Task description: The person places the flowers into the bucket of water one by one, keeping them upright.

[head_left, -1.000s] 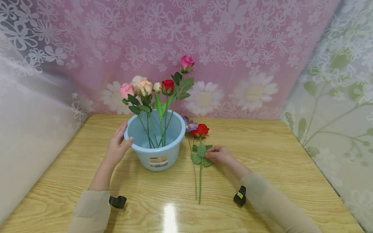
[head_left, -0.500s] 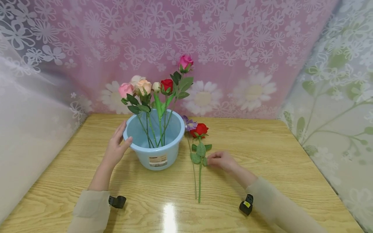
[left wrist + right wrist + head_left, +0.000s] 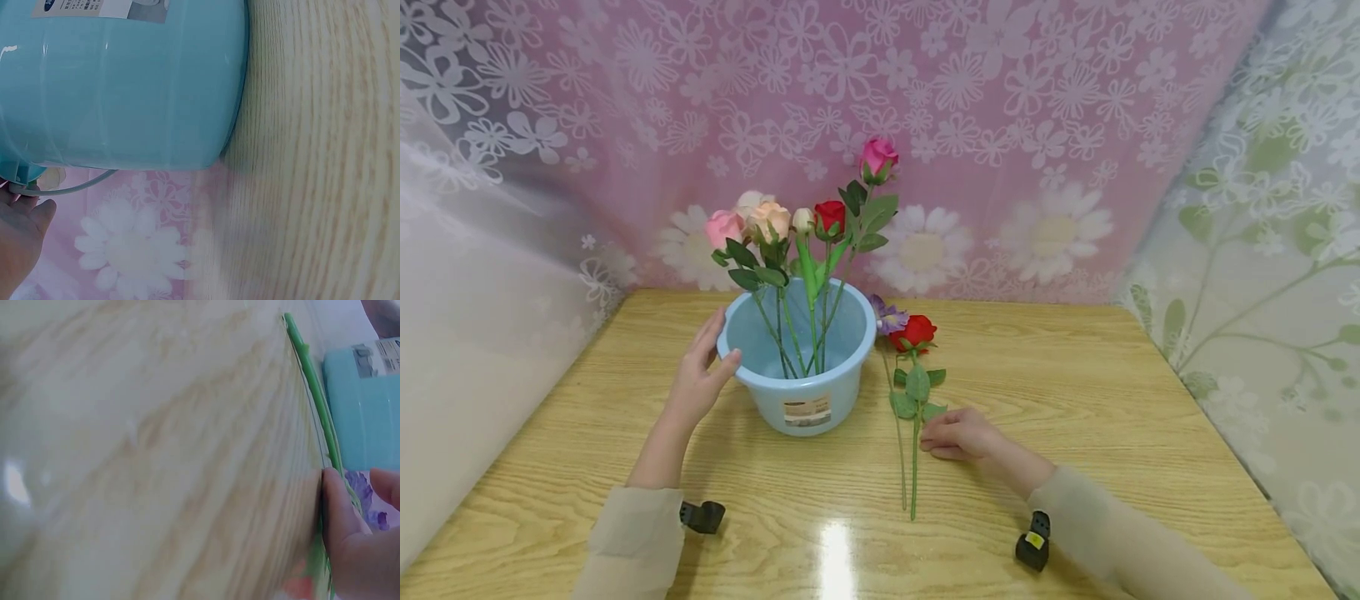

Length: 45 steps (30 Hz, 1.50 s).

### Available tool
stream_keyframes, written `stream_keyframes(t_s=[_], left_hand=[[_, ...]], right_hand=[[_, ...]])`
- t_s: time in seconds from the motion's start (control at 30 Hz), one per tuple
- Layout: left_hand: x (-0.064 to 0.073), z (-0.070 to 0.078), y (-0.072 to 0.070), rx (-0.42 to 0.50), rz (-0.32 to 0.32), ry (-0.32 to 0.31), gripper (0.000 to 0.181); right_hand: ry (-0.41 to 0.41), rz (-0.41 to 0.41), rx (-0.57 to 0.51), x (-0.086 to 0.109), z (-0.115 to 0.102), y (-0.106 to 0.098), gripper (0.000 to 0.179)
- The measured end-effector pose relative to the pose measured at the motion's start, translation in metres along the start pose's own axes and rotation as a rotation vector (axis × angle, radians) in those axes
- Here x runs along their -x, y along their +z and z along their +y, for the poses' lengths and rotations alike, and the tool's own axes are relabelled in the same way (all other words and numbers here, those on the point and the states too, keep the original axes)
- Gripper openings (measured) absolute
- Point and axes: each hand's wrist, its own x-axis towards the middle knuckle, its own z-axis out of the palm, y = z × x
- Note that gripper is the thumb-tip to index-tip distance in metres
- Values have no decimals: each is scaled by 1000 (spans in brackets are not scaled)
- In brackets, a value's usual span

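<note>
In the head view a light blue plastic bucket [image 3: 850, 392] holds several artificial flowers: pink, peach, white and red roses and a white tulip [image 3: 803, 221]. My left hand [image 3: 696, 379] rests against its left rim, fingers along the outside and thumb in front; the left wrist view shows the fingertips by the handle joint. To the bucket's right, a red rose [image 3: 914, 332] lies on the table beside a purple flower [image 3: 889, 318]. My right hand [image 3: 966, 435] is at the rose's green stem [image 3: 319, 394], with thumb and forefinger apart in the right wrist view.
The wooden table [image 3: 1075, 375] meets a pink floral curtain [image 3: 1000, 125] at the back. A white curtain [image 3: 490, 350] hangs on the left, and a leaf-patterned one [image 3: 1262, 292] on the right. A small black camera [image 3: 1032, 542] sits at each wrist.
My right hand has shifted from the rose's leaves, slightly right, then down toward the stem below them. The left hand and bucket stay where they were.
</note>
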Motion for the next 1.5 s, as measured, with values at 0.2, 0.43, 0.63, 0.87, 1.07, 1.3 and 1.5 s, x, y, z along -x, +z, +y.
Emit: stream_keyframes(t_s=[0.2,0.43,0.63,0.87,1.07,1.3,1.5], left_hand=[[0,-1,0,6,3,18,60],[0,1,-1,14,1,11,60],[1,10,-1,26,-7,-11,60],[4,35,1,25,-13,-21,57],[4,31,0,37,-13,-13,58],[1,5,-1,18,-11,-28,61],[2,15,0,22,-13,-19,60]], right_hand=[[44,91,44,-6,-1,12,22],[73,212,139,-12,-2,23,17],[42,236,222,-14,-1,28,15],[34,249,208,-10,-3,29,13],[49,259,187,-8,-5,29,12],[54,242,166,-4,-7,27,9],[69,234,55,-2,-6,18,15]])
